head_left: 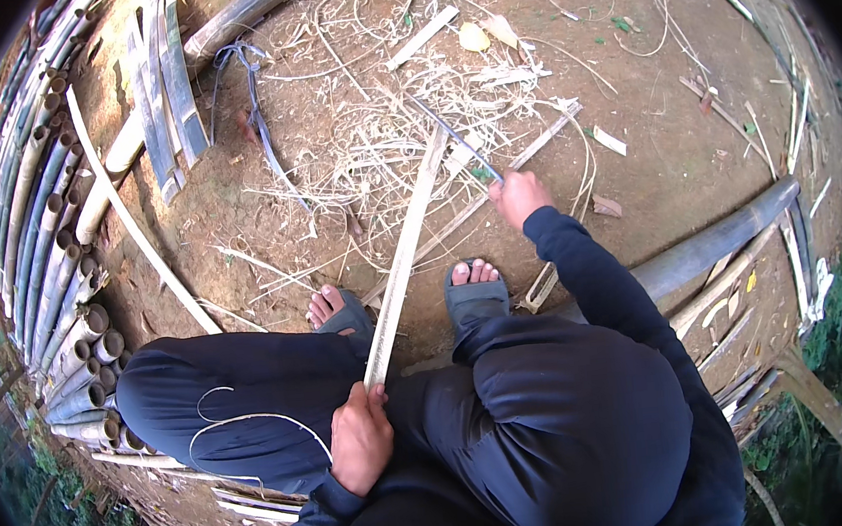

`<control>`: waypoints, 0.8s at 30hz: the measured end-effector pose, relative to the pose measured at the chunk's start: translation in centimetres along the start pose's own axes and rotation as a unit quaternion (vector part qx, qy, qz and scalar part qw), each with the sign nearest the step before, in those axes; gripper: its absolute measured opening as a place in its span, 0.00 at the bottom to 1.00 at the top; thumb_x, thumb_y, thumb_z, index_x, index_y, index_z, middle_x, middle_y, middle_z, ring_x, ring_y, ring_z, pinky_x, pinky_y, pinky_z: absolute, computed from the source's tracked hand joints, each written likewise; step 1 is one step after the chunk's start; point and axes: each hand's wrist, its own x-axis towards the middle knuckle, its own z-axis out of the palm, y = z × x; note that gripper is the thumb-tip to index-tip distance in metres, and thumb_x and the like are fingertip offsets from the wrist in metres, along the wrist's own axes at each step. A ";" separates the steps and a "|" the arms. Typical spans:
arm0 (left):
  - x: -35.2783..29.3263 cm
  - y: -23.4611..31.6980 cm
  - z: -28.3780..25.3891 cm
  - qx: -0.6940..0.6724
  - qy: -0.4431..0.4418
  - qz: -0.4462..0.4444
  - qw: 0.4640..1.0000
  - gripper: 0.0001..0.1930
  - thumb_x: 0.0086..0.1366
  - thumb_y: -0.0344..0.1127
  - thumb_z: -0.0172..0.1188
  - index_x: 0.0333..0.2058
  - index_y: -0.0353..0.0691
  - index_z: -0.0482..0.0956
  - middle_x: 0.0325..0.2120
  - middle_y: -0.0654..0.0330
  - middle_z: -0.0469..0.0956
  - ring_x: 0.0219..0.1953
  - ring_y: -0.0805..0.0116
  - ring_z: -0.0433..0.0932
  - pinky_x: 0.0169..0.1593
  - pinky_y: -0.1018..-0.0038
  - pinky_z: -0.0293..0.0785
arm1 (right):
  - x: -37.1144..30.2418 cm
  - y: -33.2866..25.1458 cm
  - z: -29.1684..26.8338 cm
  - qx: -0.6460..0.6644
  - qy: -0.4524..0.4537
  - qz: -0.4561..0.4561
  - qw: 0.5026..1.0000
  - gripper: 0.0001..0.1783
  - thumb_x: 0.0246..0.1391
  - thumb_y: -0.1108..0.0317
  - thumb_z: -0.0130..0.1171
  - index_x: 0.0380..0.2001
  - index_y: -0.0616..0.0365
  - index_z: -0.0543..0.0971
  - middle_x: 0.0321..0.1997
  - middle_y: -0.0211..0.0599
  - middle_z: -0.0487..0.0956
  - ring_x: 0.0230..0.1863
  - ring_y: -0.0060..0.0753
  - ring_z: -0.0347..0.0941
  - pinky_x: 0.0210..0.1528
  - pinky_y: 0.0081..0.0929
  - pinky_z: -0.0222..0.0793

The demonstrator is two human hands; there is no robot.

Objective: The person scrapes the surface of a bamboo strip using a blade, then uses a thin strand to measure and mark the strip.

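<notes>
My left hand (361, 440) is closed round the near end of a long pale bamboo strip (406, 254), which slants up and away between my feet. In my right hand (521, 199), held farther out and to the right, is a knife (452, 134) with a long thin dark blade pointing away to the upper left. The fist hides its handle. The blade lies close to the strip's far end; whether they touch I cannot tell. Beneath both is a heap of thin curled bamboo shavings (372, 157). One loose curled shaving (254, 418) rests on my left thigh.
Stacked bamboo poles (42, 226) line the left side, with split bamboo slats (165, 85) near them. A blue cord (254, 97) lies beside the slats. A thick bamboo pole (709, 238) lies at my right. My sandalled feet (474, 293) stand on brown dirt ground.
</notes>
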 end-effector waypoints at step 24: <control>1.2 -0.1 -1.4 -0.162 -0.063 -0.086 0.981 0.12 0.75 0.39 0.46 0.38 0.34 0.70 0.16 0.55 0.75 0.17 0.62 0.78 0.21 0.66 0.70 | -5.5 -0.6 3.7 0.097 0.074 -0.004 0.993 0.14 0.56 0.60 0.58 0.34 0.63 0.77 0.23 0.56 0.79 0.28 0.60 0.79 0.34 0.51 0.76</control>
